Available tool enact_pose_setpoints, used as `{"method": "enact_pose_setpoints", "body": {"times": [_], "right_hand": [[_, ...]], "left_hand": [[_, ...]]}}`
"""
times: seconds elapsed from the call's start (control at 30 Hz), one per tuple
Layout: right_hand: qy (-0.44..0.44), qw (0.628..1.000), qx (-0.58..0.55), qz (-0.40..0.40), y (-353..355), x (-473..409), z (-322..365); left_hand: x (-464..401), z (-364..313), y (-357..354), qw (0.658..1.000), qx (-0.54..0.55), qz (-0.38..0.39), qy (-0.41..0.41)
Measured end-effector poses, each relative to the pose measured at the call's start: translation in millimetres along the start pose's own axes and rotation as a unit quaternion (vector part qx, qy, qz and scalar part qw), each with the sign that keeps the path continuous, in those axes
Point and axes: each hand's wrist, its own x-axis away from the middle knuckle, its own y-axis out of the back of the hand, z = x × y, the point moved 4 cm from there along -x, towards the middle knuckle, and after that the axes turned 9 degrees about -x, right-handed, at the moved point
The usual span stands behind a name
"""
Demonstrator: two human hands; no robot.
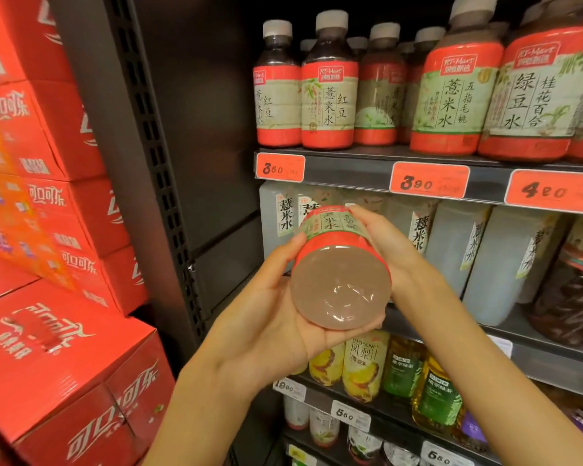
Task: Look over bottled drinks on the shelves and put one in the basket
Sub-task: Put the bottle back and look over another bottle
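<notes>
Our left hand [276,317] and right hand [384,250] hold one bottle [340,267] between them, tipped base-first toward us.

We cradle the base in the left palm with the fingers curled up around it, while the right fingers wrap the labelled side; the bottle hangs in front of the middle shelf [552,358], just clear of its front edge. We judge the looking-over well under way and one drink picked, but the basket is not in view, so the placing is left. More red-labelled bottles [327,99] line the top shelf [350,166] above orange price tags [429,180]. Stacked red cola cartons [64,358] crowd the left side, narrowing room to lower the bottle there.
</notes>
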Motion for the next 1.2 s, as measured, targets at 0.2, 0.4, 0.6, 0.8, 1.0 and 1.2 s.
{"method": "enact_pose_setpoints", "body": {"times": [0.2,0.4,0.6,0.8,1.0,1.2], "right_hand": [[0.064,0.997,0.031,0.029,-12,4,13],[0.19,0.966,0.151,0.084,-33,15,28],[0.25,0.941,0.192,0.12,-36,28,29],[0.376,0.893,0.218,0.118,-36,43,43],[0.399,0.841,0.307,0.198,-37,60,41],[0.326,0.837,0.333,0.286,-15,70,45]], "left_hand": [[-1,-1,3,1.0,0.007,-0.002,-0.024],[-6,0,14,0.992,-0.069,-0.012,-0.103],[-9,-6,18,0.924,-0.319,-0.112,-0.178],[-12,-11,17,0.827,-0.468,-0.166,-0.262],[-27,-10,13,0.735,-0.537,-0.229,-0.345],[-24,-24,19,0.671,-0.577,-0.266,-0.382]]}}
